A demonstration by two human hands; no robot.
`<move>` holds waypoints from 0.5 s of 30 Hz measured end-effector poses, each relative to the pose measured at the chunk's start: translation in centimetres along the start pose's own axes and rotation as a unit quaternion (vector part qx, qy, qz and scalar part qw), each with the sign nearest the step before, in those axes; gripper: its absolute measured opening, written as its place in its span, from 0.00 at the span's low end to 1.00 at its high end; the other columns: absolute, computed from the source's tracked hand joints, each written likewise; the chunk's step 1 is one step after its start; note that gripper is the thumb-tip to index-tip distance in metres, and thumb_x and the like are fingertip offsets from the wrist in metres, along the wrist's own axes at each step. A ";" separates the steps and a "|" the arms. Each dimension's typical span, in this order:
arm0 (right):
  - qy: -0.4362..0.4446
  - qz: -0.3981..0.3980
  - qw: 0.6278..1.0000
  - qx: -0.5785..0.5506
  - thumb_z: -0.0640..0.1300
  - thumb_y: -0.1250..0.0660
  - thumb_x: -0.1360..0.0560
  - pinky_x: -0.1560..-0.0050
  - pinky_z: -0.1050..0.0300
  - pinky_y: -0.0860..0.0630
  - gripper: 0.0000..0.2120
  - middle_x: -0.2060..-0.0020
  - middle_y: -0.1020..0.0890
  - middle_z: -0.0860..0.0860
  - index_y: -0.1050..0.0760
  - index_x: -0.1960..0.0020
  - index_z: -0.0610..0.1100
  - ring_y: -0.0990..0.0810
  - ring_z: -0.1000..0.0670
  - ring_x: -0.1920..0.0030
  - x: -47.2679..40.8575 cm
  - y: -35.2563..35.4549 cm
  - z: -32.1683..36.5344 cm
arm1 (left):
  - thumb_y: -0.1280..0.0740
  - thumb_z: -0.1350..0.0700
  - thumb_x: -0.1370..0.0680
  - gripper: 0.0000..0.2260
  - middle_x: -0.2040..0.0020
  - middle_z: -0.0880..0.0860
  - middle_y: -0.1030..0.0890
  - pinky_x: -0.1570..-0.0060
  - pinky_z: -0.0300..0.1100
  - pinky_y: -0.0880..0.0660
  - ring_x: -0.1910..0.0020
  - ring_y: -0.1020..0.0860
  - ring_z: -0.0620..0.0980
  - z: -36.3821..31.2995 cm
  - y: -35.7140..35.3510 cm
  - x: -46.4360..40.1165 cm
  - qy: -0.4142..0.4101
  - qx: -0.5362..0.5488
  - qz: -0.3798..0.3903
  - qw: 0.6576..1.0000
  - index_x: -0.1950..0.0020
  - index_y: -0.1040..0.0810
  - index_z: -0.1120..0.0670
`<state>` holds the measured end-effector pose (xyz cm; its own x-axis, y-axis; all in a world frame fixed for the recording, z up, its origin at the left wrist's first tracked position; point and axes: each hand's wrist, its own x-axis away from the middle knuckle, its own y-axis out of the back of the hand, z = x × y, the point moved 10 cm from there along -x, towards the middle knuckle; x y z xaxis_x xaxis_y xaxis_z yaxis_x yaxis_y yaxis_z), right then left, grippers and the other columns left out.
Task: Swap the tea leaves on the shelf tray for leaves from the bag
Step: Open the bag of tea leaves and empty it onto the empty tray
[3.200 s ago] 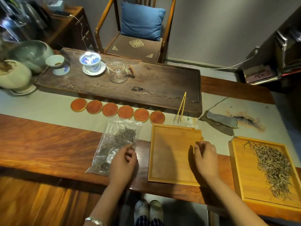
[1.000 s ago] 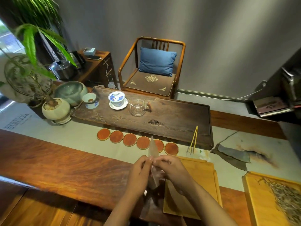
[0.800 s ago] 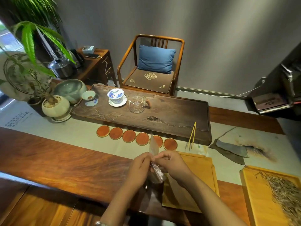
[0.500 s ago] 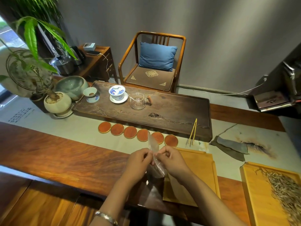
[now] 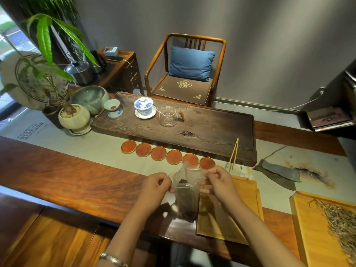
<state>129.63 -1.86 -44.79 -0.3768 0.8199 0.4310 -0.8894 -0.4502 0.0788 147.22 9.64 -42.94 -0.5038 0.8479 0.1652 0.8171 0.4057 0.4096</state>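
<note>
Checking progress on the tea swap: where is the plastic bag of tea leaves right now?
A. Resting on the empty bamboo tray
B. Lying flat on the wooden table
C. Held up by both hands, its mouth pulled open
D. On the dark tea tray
C: the left hand and right hand each pinch a side of the plastic bag, which hangs between them, mouth spread, beside the empty bamboo tray.

Blue cushion (image 5: 191, 63), orange coasters (image 5: 167, 155), blue-white patterned cup (image 5: 143, 106) w/ lid.

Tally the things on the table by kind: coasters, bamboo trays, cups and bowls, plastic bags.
Round coasters: 6
Bamboo trays: 2
Cups and bowls (big bowl, small cup, lidded cup, glass pitcher): 4
Plastic bags: 1
Total: 13
</note>
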 end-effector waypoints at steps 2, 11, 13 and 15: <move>0.077 -0.056 0.989 0.112 0.40 0.37 0.23 0.70 0.60 0.23 0.06 0.65 0.21 0.45 0.28 0.60 0.42 0.20 0.52 0.68 0.2 1.4 1.4 | 0.38 0.59 0.24 0.16 0.70 0.47 0.19 0.67 0.35 0.29 0.71 0.25 0.42 0.2 0.8 0.0 -0.010 -0.056 -0.017 0.998 0.72 0.23 0.51; 0.166 -0.074 0.955 0.236 0.43 0.36 0.28 0.69 0.56 0.29 0.06 0.71 0.25 0.51 0.29 0.63 0.44 0.27 0.51 0.69 1.0 0.8 3.0 | 0.35 0.39 0.29 0.13 0.65 0.51 0.21 0.63 0.50 0.21 0.65 0.22 0.47 -0.3 1.3 -0.1 -0.011 -0.055 -0.063 0.996 0.62 0.26 0.48; 0.152 -0.056 0.965 0.207 0.43 0.36 0.28 0.65 0.48 0.23 0.05 0.68 0.23 0.47 0.28 0.62 0.44 0.23 0.44 0.65 1.0 0.4 2.9 | 0.29 0.31 0.38 0.23 0.46 0.47 0.24 0.54 0.40 0.23 0.51 0.23 0.40 -0.3 0.2 0.5 -0.014 -0.010 -0.045 0.999 0.49 0.31 0.36; 0.145 -0.047 0.970 0.192 0.43 0.36 0.27 0.61 0.45 0.21 0.05 0.68 0.23 0.47 0.27 0.61 0.44 0.21 0.43 0.63 1.1 0.0 2.8 | 0.23 0.31 0.46 0.50 0.32 0.33 0.45 0.35 0.46 0.33 0.31 0.37 0.41 -0.3 -2.0 1.2 -0.024 -0.008 0.012 1.000 0.31 0.49 0.32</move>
<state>129.90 -1.96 -41.82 -0.4054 0.9034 0.1402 -0.7825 -0.4221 0.4578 144.87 9.74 -43.32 -0.4696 0.8731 0.1313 0.8239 0.3798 0.4207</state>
